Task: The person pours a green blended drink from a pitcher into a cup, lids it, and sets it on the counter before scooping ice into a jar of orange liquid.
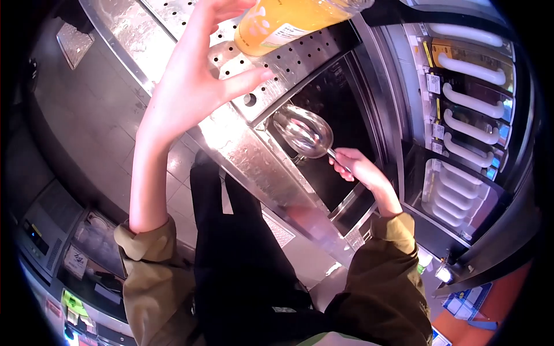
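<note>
My right hand (pixel 359 168) is closed around the handle of a shiny metal ice scoop (pixel 309 134). The scoop's bowl hangs at the near edge of a dark rectangular well (pixel 340 115) in the steel counter; what lies inside the well is too dark to make out. My left hand (pixel 187 92) is open, thumb and fingers spread, beside a clear cup of orange drink (pixel 283 26) with a white label. This cup stands on a perforated steel drain plate (pixel 280 72). My left thumb points below the cup, apart from its base.
To the right, a rack holds several containers with white curved handles (pixel 473 69). A clear-fronted bin (pixel 456 193) sits below them. The steel counter edge (pixel 248 155) runs diagonally in front of my legs, above a tiled floor (pixel 104 98). Equipment (pixel 46 230) stands at lower left.
</note>
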`<action>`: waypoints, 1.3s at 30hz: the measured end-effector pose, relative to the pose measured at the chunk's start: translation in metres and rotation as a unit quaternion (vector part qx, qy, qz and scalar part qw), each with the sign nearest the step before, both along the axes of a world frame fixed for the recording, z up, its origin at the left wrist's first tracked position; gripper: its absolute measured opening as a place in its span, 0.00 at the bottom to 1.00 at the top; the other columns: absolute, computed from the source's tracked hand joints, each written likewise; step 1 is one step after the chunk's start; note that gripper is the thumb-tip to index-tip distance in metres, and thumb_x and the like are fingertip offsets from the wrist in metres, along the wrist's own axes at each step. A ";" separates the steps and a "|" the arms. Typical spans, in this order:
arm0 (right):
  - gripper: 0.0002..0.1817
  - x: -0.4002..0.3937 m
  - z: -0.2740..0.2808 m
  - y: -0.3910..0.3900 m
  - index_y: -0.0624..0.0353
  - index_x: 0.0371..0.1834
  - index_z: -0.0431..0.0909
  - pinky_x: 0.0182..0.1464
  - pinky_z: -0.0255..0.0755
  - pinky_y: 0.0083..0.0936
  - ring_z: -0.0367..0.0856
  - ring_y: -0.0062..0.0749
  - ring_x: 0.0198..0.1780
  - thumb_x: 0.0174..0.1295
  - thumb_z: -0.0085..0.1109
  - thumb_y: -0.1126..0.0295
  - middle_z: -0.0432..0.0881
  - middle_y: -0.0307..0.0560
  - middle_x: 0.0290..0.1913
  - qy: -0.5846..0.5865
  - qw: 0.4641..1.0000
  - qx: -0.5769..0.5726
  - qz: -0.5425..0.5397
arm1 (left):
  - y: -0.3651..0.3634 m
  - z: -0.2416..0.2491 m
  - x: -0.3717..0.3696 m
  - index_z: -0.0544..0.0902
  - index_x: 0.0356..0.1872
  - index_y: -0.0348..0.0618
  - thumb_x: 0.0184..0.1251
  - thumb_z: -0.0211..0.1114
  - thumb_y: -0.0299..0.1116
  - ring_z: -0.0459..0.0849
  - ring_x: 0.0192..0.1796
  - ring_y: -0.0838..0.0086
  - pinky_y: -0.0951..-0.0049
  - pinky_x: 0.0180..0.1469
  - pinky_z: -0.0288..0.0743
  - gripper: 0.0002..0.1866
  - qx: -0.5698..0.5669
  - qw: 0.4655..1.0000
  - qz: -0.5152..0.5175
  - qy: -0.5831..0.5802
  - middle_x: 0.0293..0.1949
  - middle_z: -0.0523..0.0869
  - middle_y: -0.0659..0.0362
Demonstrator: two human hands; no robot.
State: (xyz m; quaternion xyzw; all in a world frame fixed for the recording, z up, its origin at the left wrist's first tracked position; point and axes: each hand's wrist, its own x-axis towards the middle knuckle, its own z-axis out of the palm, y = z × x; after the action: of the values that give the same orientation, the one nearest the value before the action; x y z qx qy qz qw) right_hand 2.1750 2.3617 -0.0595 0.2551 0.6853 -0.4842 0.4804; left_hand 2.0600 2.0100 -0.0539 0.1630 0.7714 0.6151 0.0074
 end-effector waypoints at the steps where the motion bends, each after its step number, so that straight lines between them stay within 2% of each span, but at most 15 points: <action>1: 0.10 -0.004 -0.007 -0.008 0.61 0.34 0.72 0.19 0.52 0.12 0.60 0.11 0.19 0.70 0.43 0.68 0.64 0.30 0.20 -0.001 1.000 0.026 0.007 | 0.001 -0.003 0.000 0.58 0.67 0.39 0.46 0.76 0.34 0.66 0.65 0.63 0.61 0.67 0.59 0.47 0.007 1.000 -0.002 0.025 0.60 0.69 0.49; 2: 0.11 -0.010 -0.013 -0.017 0.61 0.33 0.73 0.19 0.52 0.13 0.60 0.12 0.19 0.69 0.44 0.68 0.64 0.30 0.19 -0.002 0.998 0.053 0.015 | 0.003 -0.009 -0.002 0.57 0.67 0.39 0.46 0.76 0.34 0.66 0.65 0.63 0.61 0.67 0.59 0.47 0.015 0.999 -0.003 0.051 0.60 0.68 0.49; 4: 0.14 -0.010 -0.049 -0.018 0.66 0.31 0.76 0.21 0.61 0.22 0.68 0.23 0.19 0.66 0.48 0.65 0.72 0.41 0.17 0.149 0.959 0.137 0.200 | 0.010 -0.015 -0.005 0.56 0.68 0.40 0.46 0.76 0.34 0.65 0.65 0.62 0.60 0.67 0.59 0.48 0.028 0.996 0.015 0.087 0.61 0.67 0.49; 6: 0.16 -0.021 -0.054 -0.050 0.66 0.34 0.80 0.42 0.73 0.43 0.81 0.57 0.37 0.61 0.52 0.61 0.81 0.64 0.33 0.198 0.892 0.262 0.311 | 0.028 -0.015 -0.009 0.54 0.69 0.41 0.46 0.77 0.35 0.64 0.66 0.62 0.59 0.68 0.59 0.50 0.039 0.992 0.054 0.109 0.63 0.65 0.50; 7: 0.16 -0.022 -0.061 -0.058 0.65 0.36 0.80 0.43 0.73 0.44 0.80 0.57 0.39 0.61 0.51 0.61 0.81 0.64 0.34 0.188 0.879 0.285 0.334 | 0.039 -0.021 -0.013 0.51 0.70 0.42 0.47 0.77 0.37 0.60 0.68 0.57 0.54 0.69 0.56 0.52 0.092 0.990 0.055 0.095 0.67 0.59 0.50; 10: 0.14 -0.017 -0.075 -0.055 0.61 0.41 0.79 0.44 0.73 0.46 0.81 0.54 0.40 0.62 0.50 0.63 0.81 0.62 0.36 0.250 0.855 0.298 0.342 | 0.064 0.009 -0.019 0.63 0.60 0.38 0.44 0.77 0.27 0.75 0.57 0.69 0.70 0.57 0.73 0.41 -0.023 0.979 0.151 0.135 0.52 0.73 0.53; 11: 0.14 -0.017 -0.076 -0.047 0.60 0.46 0.76 0.49 0.72 0.42 0.79 0.53 0.45 0.61 0.51 0.66 0.80 0.61 0.41 0.252 0.872 0.268 0.322 | 0.064 -0.003 -0.028 0.64 0.60 0.36 0.46 0.77 0.29 0.78 0.53 0.71 0.71 0.55 0.74 0.40 0.017 0.983 0.139 0.118 0.51 0.76 0.54; 16: 0.19 -0.018 -0.063 0.022 0.63 0.51 0.71 0.57 0.65 0.41 0.67 0.54 0.55 0.53 0.55 0.73 0.69 0.57 0.51 0.533 0.707 0.425 0.191 | 0.062 0.015 -0.018 0.66 0.60 0.37 0.44 0.78 0.27 0.80 0.53 0.67 0.70 0.54 0.75 0.40 0.056 0.982 0.142 0.107 0.51 0.79 0.52; 21: 0.24 -0.016 -0.090 0.096 0.64 0.53 0.71 0.55 0.66 0.45 0.68 0.51 0.56 0.50 0.55 0.70 0.70 0.56 0.52 0.496 0.637 0.566 0.168 | 0.037 0.064 0.035 0.65 0.61 0.36 0.43 0.77 0.26 0.79 0.54 0.69 0.67 0.58 0.73 0.41 0.041 0.979 0.182 0.085 0.51 0.79 0.53; 25: 0.22 0.000 -0.097 0.081 0.64 0.50 0.74 0.53 0.67 0.45 0.72 0.54 0.51 0.52 0.54 0.65 0.74 0.57 0.47 0.470 0.669 0.568 0.098 | 0.010 0.101 0.108 0.61 0.64 0.36 0.43 0.77 0.25 0.77 0.57 0.67 0.64 0.60 0.73 0.44 0.084 0.968 0.231 -0.057 0.56 0.75 0.51; 30: 0.14 0.065 -0.085 0.029 0.64 0.38 0.75 0.49 0.68 0.47 0.75 0.57 0.46 0.56 0.52 0.63 0.77 0.62 0.39 0.502 0.740 0.439 0.091 | -0.020 0.136 0.204 0.65 0.61 0.35 0.41 0.78 0.26 0.77 0.57 0.68 0.66 0.62 0.70 0.42 0.064 0.944 0.322 -0.034 0.58 0.76 0.51; 31: 0.16 0.069 -0.052 0.007 0.64 0.39 0.75 0.50 0.70 0.45 0.77 0.57 0.46 0.58 0.49 0.62 0.78 0.62 0.39 0.341 0.863 0.367 0.060 | -0.027 0.141 0.222 0.64 0.61 0.35 0.41 0.78 0.25 0.76 0.58 0.68 0.66 0.62 0.69 0.42 0.052 0.942 0.329 -0.041 0.58 0.76 0.50; 33: 0.19 0.083 -0.052 -0.005 0.62 0.40 0.79 0.52 0.71 0.45 0.78 0.57 0.47 0.62 0.46 0.58 0.80 0.63 0.42 0.358 0.844 0.378 0.128 | -0.044 0.149 0.256 0.63 0.62 0.34 0.40 0.78 0.25 0.75 0.59 0.68 0.66 0.64 0.68 0.44 0.031 0.933 0.354 -0.051 0.59 0.75 0.49; 36: 0.24 0.102 -0.044 -0.030 0.64 0.39 0.81 0.52 0.71 0.47 0.79 0.61 0.44 0.66 0.41 0.54 0.80 0.66 0.41 0.352 0.882 0.299 0.091 | -0.066 0.163 0.294 0.64 0.59 0.34 0.39 0.79 0.25 0.77 0.57 0.68 0.67 0.63 0.68 0.43 0.006 0.909 0.413 -0.052 0.56 0.77 0.50; 39: 0.28 0.111 -0.047 -0.042 0.63 0.41 0.82 0.51 0.70 0.46 0.79 0.59 0.46 0.66 0.39 0.49 0.81 0.66 0.38 0.301 0.883 0.345 0.098 | -0.093 0.176 0.323 0.67 0.59 0.35 0.44 0.75 0.22 0.77 0.57 0.68 0.66 0.61 0.71 0.38 0.031 0.886 0.454 -0.093 0.55 0.77 0.53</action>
State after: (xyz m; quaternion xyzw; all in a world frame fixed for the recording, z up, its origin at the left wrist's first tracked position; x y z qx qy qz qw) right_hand 2.2858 2.3196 -0.1060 0.1777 0.9424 -0.2210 0.1776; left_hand 2.3835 1.9170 0.1217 -0.2623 0.7374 0.5874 -0.2060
